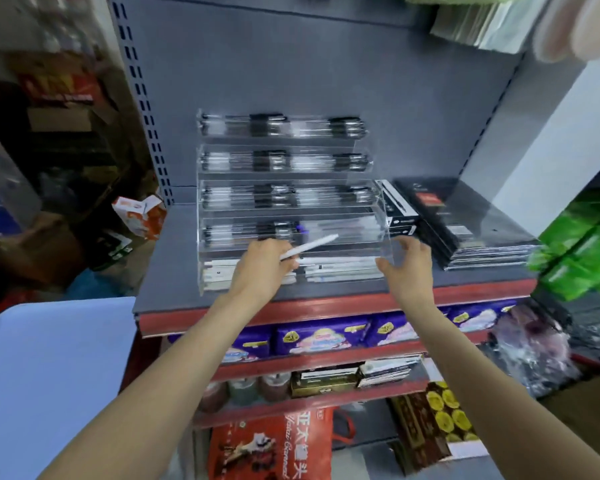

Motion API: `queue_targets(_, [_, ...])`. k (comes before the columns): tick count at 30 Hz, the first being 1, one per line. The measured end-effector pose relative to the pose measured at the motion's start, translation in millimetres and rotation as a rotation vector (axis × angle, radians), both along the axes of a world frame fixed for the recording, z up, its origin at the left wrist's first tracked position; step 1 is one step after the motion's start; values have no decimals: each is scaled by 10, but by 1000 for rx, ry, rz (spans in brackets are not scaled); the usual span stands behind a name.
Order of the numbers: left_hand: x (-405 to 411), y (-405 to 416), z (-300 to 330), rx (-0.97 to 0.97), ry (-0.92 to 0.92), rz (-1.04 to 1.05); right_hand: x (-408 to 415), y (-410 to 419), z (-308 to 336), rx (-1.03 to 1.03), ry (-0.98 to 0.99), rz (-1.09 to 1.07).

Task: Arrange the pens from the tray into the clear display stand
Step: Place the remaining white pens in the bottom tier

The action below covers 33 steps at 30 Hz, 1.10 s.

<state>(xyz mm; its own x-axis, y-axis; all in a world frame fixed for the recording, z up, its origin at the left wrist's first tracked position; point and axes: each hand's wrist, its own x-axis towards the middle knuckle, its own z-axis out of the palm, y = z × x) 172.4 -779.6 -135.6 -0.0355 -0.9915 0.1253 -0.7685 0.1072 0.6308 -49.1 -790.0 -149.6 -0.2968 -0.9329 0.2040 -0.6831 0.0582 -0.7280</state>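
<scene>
In the middle of the frame a clear display stand (378,216) sits on a grey shelf (174,271) with a red front edge. The stand has stepped tiers. The upper four tiers hold rows of black-and-clear pens (281,161), though the right half of the fourth tier looks mostly bare. The lowest tier, at the front, holds white pens (340,268) lying sideways.

The left hand (262,268) is just in front of the lower tiers, left of centre. Its fingers are curled round one end of a single white pen (312,247), which slants up and to the right across the front of the fourth tier. The right hand (407,263) is at the stand's lower right corner, fingers spread and slightly bent, thumb apart from them. It holds nothing; whether the fingertips touch the clear wall cannot be told because of blur.

Just right of the stand lie black-and-white boxes (400,216), and beyond them a stack of dark flat packs (471,230). Green packets (582,244) fill the right edge of the frame. A pale blue surface (49,375) takes up the lower left. Below the shelf, purple packages (319,336) line the next level down, and a red bag (278,445) stands at the bottom centre. No tray can be made out.
</scene>
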Motion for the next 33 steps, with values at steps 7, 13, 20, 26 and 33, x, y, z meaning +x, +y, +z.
queue_targets(7, [-256, -71, 19, 5, -54, -10, -169, -67, -49, 63, -93, 138])
queue_targets(13, [-360, -104, 19, -35, -121, -15, -234, -104, -47, 85, -101, 176])
queue_targets(20, [-391, -119, -14, -56, -193, 21, -156, -227, -79, 128, -44, 140])
queue_targets(26, [-280, -35, 6, -107, -74, -19, -93, -170, -51, 95, -30, 96])
queue_targets(33, [376, 132, -7, -164, -88, -95, 415, 61, 123, -173, 144, 387])
